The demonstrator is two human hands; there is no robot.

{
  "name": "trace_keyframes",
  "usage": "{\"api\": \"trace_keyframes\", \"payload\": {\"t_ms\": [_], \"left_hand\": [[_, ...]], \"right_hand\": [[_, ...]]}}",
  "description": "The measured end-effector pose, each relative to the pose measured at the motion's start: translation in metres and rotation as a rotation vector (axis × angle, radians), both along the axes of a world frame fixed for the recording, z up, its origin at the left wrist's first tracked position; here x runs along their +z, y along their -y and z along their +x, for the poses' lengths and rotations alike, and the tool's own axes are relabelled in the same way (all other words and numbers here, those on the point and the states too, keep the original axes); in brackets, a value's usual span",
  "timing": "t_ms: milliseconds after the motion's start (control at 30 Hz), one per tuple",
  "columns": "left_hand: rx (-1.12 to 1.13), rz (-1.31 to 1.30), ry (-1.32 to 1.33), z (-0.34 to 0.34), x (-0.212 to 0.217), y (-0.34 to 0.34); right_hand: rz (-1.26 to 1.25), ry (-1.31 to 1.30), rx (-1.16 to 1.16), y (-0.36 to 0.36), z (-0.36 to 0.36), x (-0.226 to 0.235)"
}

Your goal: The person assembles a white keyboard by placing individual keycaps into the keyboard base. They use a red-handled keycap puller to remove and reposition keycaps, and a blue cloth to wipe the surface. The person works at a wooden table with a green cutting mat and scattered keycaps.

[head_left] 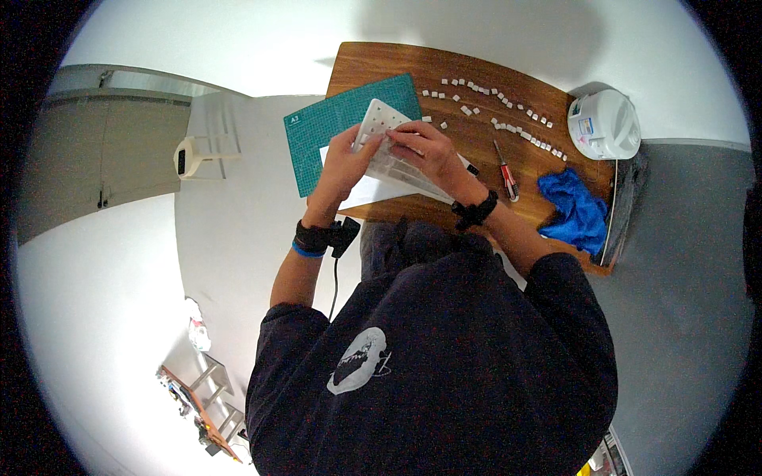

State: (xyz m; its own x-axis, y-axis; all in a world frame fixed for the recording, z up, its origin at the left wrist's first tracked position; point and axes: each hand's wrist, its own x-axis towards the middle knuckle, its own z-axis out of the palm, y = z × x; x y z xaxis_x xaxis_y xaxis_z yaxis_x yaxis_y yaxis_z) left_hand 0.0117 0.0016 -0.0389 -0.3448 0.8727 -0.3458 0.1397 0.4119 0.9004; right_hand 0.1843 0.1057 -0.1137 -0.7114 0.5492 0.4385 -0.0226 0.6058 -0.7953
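Note:
A white keyboard [382, 113] is tilted up over the near side of the table, its top-left end bare with small dark holes. My left hand [348, 165] grips it along the left edge, thumb on its face. Bent over the keyboard's upper part, my right hand [432, 156] has thumb and fingertips pressed together near the left thumb. Whatever is between those fingertips is too small to tell. Several loose white keycaps [525, 136] lie in uneven rows across the wooden table [381, 59]. Beneath the keyboard, a white sheet [367, 193] lies partly on a green cutting mat [317, 127].
Right of my right hand lies a red-and-black screwdriver [509, 181]. A crumpled blue cloth [573, 213] rests near the table's right edge. At the far right corner stands a white lidded tub [603, 125]. Off to the left is a cream stool [188, 159].

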Motion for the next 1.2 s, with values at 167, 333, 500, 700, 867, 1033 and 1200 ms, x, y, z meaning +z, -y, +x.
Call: {"api": "trace_keyframes", "payload": {"t_ms": [167,333,500,700,867,1033,1200], "left_hand": [[0.033,0.081,0.039,0.003,-0.008,0.001],[0.002,0.062,0.107,0.003,-0.01,-0.001],[0.01,0.037,0.11,0.005,-0.008,-0.004],[0.026,0.03,0.113,0.006,-0.009,-0.004],[0.055,-0.003,0.123,0.004,-0.005,0.004],[0.045,0.006,0.084,-0.006,-0.021,0.014],[0.051,-0.081,0.075,-0.01,-0.018,0.022]], "right_hand": [[-0.01,0.006,-0.031,0.004,-0.003,0.013],[-0.126,0.013,0.039,-0.008,-0.006,0.008],[-0.086,0.122,0.079,-0.016,-0.005,0.011],[-0.211,0.066,0.046,-0.011,-0.002,0.008],[-0.29,0.173,-0.237,-0.045,0.022,-0.045],[-0.18,0.476,-0.34,-0.075,0.07,-0.163],[-0.157,0.67,-0.302,-0.085,0.076,-0.229]]}}
